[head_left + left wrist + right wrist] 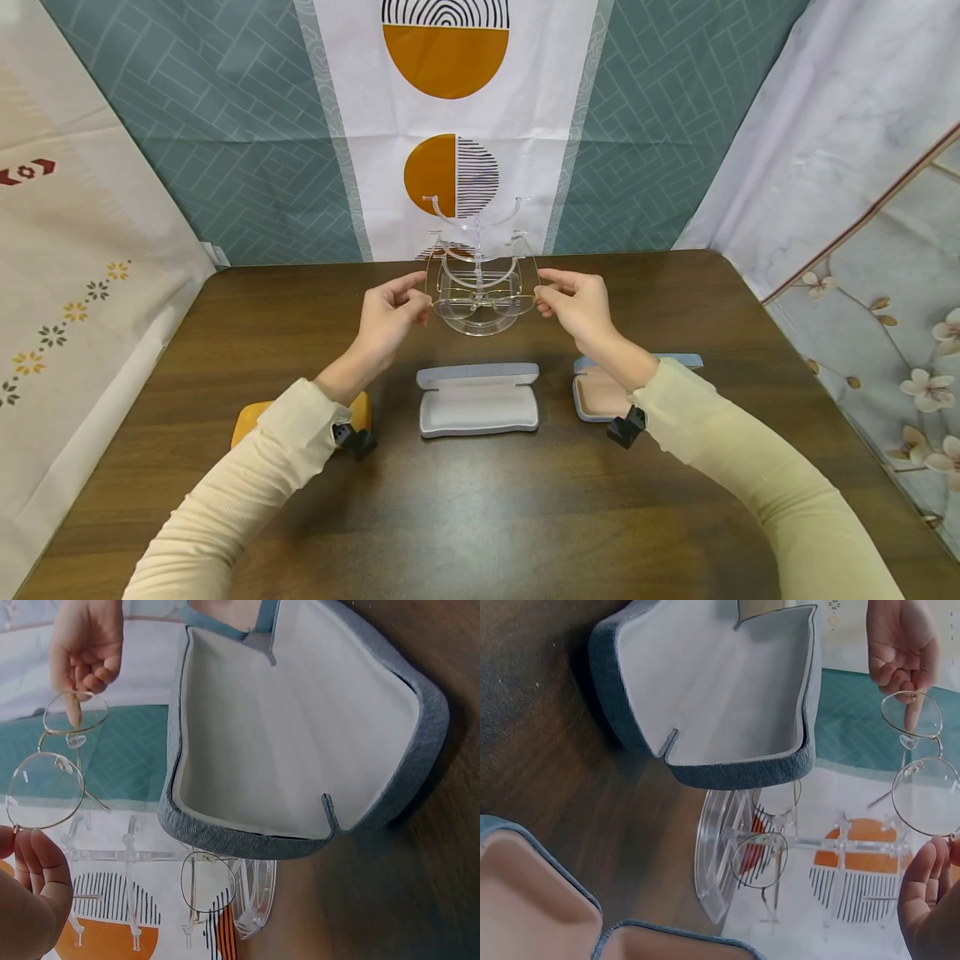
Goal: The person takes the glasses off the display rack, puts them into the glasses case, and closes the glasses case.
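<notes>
Both hands hold one pair of thin gold-rimmed eyeglasses (49,787), one hand at each side of the frame. My left hand (390,312) pinches the left side between thumb and fingers, and my right hand (577,304) grips the opposite side. In the head view the glasses overlap a clear display stand (480,331) with several curved tiers. A second pair of round wire eyeglasses (759,859) rests low on that stand, seen in both wrist views.
An open blue-grey glasses case (480,410) with pale lining lies in the middle of the table. To its right is an open blue case (592,396) lined in peach, partly covered by the right arm. A yellow case (251,419) sits under the left forearm. Patterned cloth (262,167) hangs behind.
</notes>
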Action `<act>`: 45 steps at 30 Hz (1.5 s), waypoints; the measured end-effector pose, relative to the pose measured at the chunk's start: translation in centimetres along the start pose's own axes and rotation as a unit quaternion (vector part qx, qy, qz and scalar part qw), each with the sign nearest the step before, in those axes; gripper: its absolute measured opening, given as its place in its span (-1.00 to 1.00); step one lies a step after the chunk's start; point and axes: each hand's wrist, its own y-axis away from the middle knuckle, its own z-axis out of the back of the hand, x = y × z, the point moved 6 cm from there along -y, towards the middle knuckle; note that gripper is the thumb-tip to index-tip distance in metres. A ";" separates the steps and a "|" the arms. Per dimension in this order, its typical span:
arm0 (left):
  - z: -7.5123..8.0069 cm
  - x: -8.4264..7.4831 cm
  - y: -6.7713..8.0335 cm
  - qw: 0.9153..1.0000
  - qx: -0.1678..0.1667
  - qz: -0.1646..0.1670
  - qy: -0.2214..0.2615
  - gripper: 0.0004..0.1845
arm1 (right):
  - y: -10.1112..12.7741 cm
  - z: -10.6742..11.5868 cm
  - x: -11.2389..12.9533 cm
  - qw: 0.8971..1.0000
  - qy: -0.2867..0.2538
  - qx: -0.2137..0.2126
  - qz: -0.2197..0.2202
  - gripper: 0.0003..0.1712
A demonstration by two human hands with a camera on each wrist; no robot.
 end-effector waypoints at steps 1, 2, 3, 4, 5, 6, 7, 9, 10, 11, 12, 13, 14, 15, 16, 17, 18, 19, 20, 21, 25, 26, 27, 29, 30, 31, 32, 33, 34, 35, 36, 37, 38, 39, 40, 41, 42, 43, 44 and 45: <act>0.0 0.0 0.1 1.000 0.000 0.000 -0.001 -0.57 | 0.1 0.0 0.0 1.000 0.000 0.002 0.002 -0.65; 0.0 0.0 0.3 1.000 0.001 0.001 -0.001 -0.57 | 0.3 0.0 0.1 1.000 0.001 0.004 0.003 -0.65; 0.0 -0.1 0.5 1.000 0.002 0.001 -0.002 -0.57 | 0.4 0.0 0.1 1.000 0.000 0.006 0.006 -0.65; 0.1 -0.1 0.6 1.000 0.003 0.002 -0.003 -0.57 | 0.6 0.0 0.1 1.000 0.001 0.008 0.007 -0.65; 0.1 -0.1 0.9 1.000 0.004 0.002 -0.003 -0.57 | 0.8 0.0 0.1 1.000 0.003 0.010 0.008 -0.64; 0.1 -0.2 1.1 1.000 0.004 0.002 -0.003 -0.57 | 0.9 0.0 0.1 1.000 0.005 0.012 0.009 -0.64; 0.1 -0.2 1.3 1.000 0.005 0.003 -0.003 -0.57 | 1.1 0.0 0.2 1.000 0.007 0.013 0.010 -0.64; 0.1 -0.3 1.6 1.000 0.006 0.002 -0.004 -0.57 | 1.3 0.0 0.2 1.000 0.010 0.015 0.010 -0.63; 0.1 -0.3 1.8 1.000 0.007 0.001 -0.002 -0.57 | 1.5 0.0 0.1 1.000 0.011 0.016 0.010 -0.63; 0.1 -0.3 1.9 1.000 0.008 -0.002 -0.001 -0.57 | 1.6 0.0 0.1 1.000 0.011 0.016 0.009 -0.63; 0.0 -0.4 2.1 1.000 0.010 -0.006 0.000 -0.57 | 1.7 0.1 0.1 1.000 0.010 0.017 0.009 -0.63; 0.0 -0.4 2.2 1.000 0.010 -0.010 0.002 -0.56 | 1.9 0.1 0.1 1.000 0.007 0.017 0.008 -0.63; 0.0 -0.4 2.4 1.000 0.010 -0.014 0.005 -0.56 | 2.0 0.1 0.1 1.000 0.005 0.018 0.007 -0.62; -0.1 -0.4 2.5 1.000 0.012 -0.021 0.013 -0.56 | 2.1 0.1 0.0 1.000 0.004 0.019 0.007 -0.62; -0.1 -0.5 2.7 0.999 0.012 -0.025 0.017 -0.56 | 2.3 0.2 0.0 1.000 0.003 0.020 0.007 -0.62; -0.1 -0.6 2.9 0.999 0.012 -0.026 0.018 -0.56 | 2.4 0.2 0.0 1.000 0.004 0.021 0.007 -0.62; -0.2 -0.6 3.1 0.999 0.011 -0.026 0.019 -0.56 | 2.5 0.2 0.0 1.000 0.004 0.022 0.007 -0.62; -0.2 -0.5 3.2 1.000 0.009 -0.022 0.019 -0.56 | 2.7 0.2 -0.1 1.000 0.005 0.022 0.007 -0.62; -0.2 -0.5 3.3 1.000 0.008 -0.018 0.019 -0.56 | 2.8 0.2 -0.1 1.000 0.008 0.022 0.008 -0.63; -0.2 -0.5 3.5 1.000 0.007 -0.014 0.018 -0.55 | 2.9 0.2 -0.1 1.000 0.010 0.022 0.010 -0.63; -0.2 -0.3 3.9 1.000 0.003 0.003 0.011 -0.55 | 3.4 0.3 -0.1 1.000 0.016 0.020 0.014 -0.63; -0.2 -0.3 4.0 1.000 0.003 0.002 0.013 -0.55 | 3.5 0.3 -0.1 1.000 0.018 0.019 0.015 -0.63; -0.2 -0.3 4.0 1.000 0.002 0.001 0.014 -0.55 | 3.6 0.4 -0.1 1.000 0.019 0.019 0.015 -0.63; -0.2 -0.2 4.2 1.000 0.001 -0.003 0.018 -0.56 | 3.8 0.4 -0.2 1.000 0.018 0.020 0.016 -0.63; -0.3 -0.2 4.3 1.000 0.001 -0.005 0.019 -0.56 | 4.0 0.5 -0.2 1.000 0.016 0.020 0.015 -0.63; -0.3 -0.3 4.4 1.000 0.001 -0.007 0.019 -0.56 | 4.1 0.5 -0.3 1.000 0.014 0.021 0.015 -0.63; -0.3 -0.3 4.5 1.000 0.002 -0.009 0.019 -0.57 | 4.2 0.5 -0.3 1.000 0.012 0.021 0.015 -0.63; -0.3 -0.3 4.7 1.000 0.003 -0.011 0.020 -0.57 | 4.3 0.6 -0.3 1.000 0.009 0.022 0.014 -0.63; -0.4 -0.4 4.8 1.000 0.004 -0.012 0.020 -0.57 | 4.5 0.6 -0.3 1.000 0.008 0.022 0.014 -0.63; -0.4 -0.4 4.9 1.000 0.005 -0.013 0.020 -0.56 | 4.6 0.6 -0.3 1.000 0.007 0.022 0.014 -0.63; -0.4 -0.4 5.1 1.000 0.007 -0.014 0.021 -0.56 | 4.7 0.7 -0.3 1.000 0.006 0.022 0.014 -0.63; -0.4 -0.4 5.2 1.000 0.007 -0.014 0.022 -0.56 | 4.8 0.7 -0.3 1.000 0.005 0.022 0.014 -0.63; -0.4 -0.4 5.3 1.000 0.007 -0.014 0.021 -0.56 | 4.9 0.7 -0.3 1.000 0.004 0.024 0.013 -0.62; -0.4 -0.4 5.4 1.000 0.008 -0.013 0.022 -0.56 | 5.1 0.6 -0.3 1.000 0.003 0.026 0.012 -0.62; -0.4 -0.3 5.5 1.000 0.009 -0.013 0.021 -0.56 | 5.2 0.6 -0.3 1.000 0.002 0.027 0.011 -0.61; -0.4 -0.3 5.6 1.000 0.009 -0.013 0.019 -0.56 | 5.3 0.6 -0.4 1.000 0.000 0.029 0.010 -0.61; -0.4 -0.3 5.8 1.000 0.009 -0.014 0.017 -0.56 | 5.4 0.6 -0.5 1.000 -0.002 0.030 0.008 -0.61; -0.4 -0.2 5.9 1.000 0.009 -0.014 0.015 -0.56 | 5.4 0.6 -0.6 1.000 -0.003 0.031 0.006 -0.60; -0.4 -0.2 6.0 1.000 0.009 -0.015 0.014 -0.57 | 5.5 0.6 -0.7 1.000 -0.004 0.031 0.004 -0.60; -0.4 -0.2 6.1 1.000 0.008 -0.015 0.011 -0.57 | 5.6 0.5 -0.8 0.999 -0.008 0.031 0.002 -0.60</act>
